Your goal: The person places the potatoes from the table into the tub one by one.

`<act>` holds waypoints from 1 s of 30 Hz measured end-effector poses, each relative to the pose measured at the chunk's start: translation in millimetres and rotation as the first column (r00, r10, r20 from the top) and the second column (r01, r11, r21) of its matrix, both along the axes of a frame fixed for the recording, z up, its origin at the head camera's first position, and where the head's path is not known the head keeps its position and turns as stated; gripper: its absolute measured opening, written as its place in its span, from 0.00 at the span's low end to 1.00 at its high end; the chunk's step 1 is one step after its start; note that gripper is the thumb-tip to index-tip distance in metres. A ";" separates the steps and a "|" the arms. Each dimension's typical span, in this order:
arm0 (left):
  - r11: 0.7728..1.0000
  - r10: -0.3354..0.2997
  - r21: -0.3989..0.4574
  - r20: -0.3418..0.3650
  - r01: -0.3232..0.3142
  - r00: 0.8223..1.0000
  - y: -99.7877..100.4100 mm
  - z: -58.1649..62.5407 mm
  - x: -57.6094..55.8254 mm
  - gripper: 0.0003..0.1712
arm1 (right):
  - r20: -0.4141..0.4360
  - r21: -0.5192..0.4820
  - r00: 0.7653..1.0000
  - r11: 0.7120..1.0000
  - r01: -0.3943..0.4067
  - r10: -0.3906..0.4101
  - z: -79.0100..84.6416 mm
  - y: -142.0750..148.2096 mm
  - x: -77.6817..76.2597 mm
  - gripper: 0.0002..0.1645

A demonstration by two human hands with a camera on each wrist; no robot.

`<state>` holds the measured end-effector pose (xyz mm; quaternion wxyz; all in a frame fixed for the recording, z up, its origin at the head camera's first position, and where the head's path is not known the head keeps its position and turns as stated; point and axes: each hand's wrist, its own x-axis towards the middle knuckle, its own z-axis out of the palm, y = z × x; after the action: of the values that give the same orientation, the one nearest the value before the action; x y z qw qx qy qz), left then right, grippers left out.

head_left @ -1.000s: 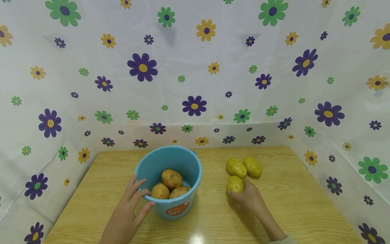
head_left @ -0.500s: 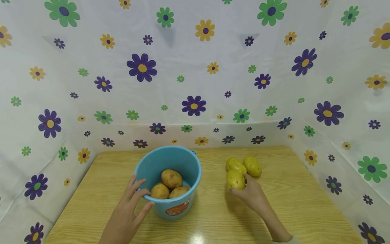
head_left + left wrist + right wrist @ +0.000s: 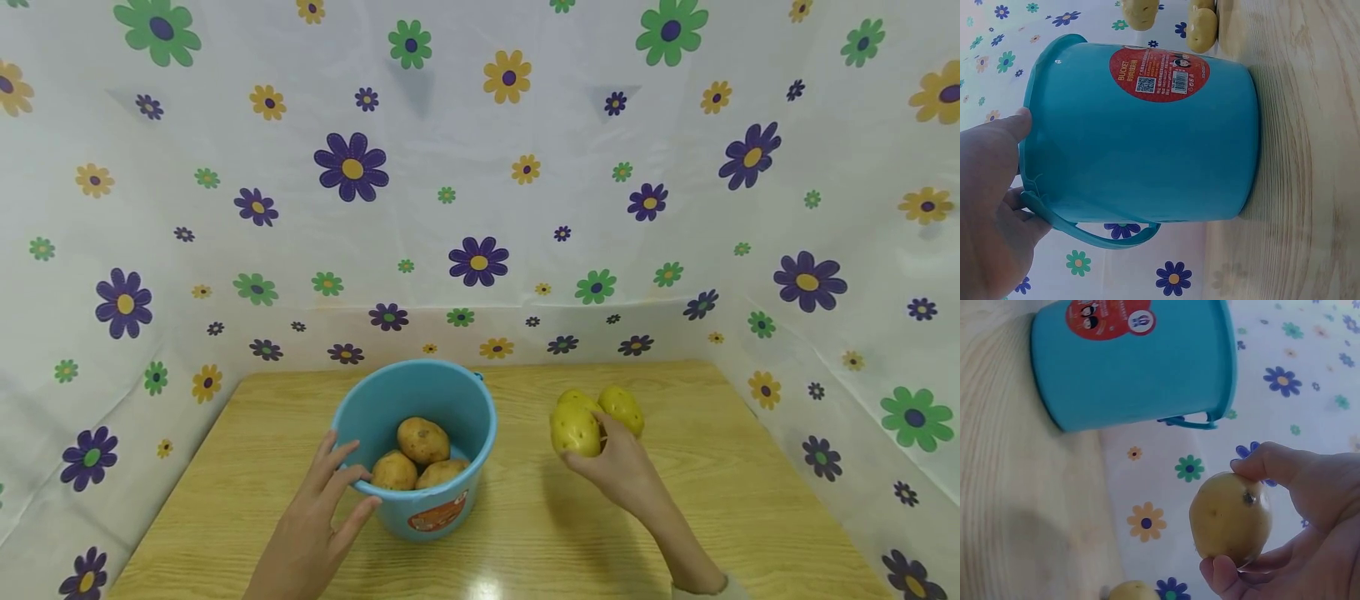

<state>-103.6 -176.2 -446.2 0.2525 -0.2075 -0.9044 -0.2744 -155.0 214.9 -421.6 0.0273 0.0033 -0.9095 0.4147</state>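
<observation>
My right hand (image 3: pixel 624 468) holds a yellow-green potato (image 3: pixel 575 432) up off the table, its shadow falling below. In the right wrist view, thumb and fingers pinch this potato (image 3: pixel 1222 525) from opposite sides. Two similar potatoes lie behind: one (image 3: pixel 622 410) beside the fingers, the other (image 3: pixel 576 397) partly covered by the held one. My left hand (image 3: pixel 309 525) grips the near-left rim of a blue bucket (image 3: pixel 392 510), fingers over the edge and thumb outside. Inside the bucket rest three brown potatoes (image 3: pixel 423 440).
A wooden table (image 3: pixel 517 533) carries everything, with a flower-printed cloth (image 3: pixel 420 225) behind and at both sides. The bucket's blue handle (image 3: pixel 1107 240) hangs down along its side. A red label (image 3: pixel 1160 74) is stuck on its wall.
My right hand has lifted the yellow-green potato from the table and brought it slightly left, now overlapping a potato behind. The left hand and bucket have stayed put.
</observation>
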 end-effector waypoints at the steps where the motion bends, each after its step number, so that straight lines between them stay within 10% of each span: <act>1: 1.000 0.000 0.000 0.001 0.000 1.000 -0.1 -0.2 0.1 0.15 | -0.004 -0.001 1.000 1.000 -0.006 0.006 2.7 -0.9 0.2 0.48; 30: 1.000 -0.022 0.015 0.006 0.022 1.000 -4.4 -0.2 -0.5 0.16 | -0.081 0.021 0.992 0.995 -0.098 0.099 57.5 -36.1 -1.2 0.47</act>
<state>-104.1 -180.6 -446.4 0.2481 -0.2147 -0.9008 -0.2844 -156.2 178.8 -364.1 0.0438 0.0654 -0.9099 0.4072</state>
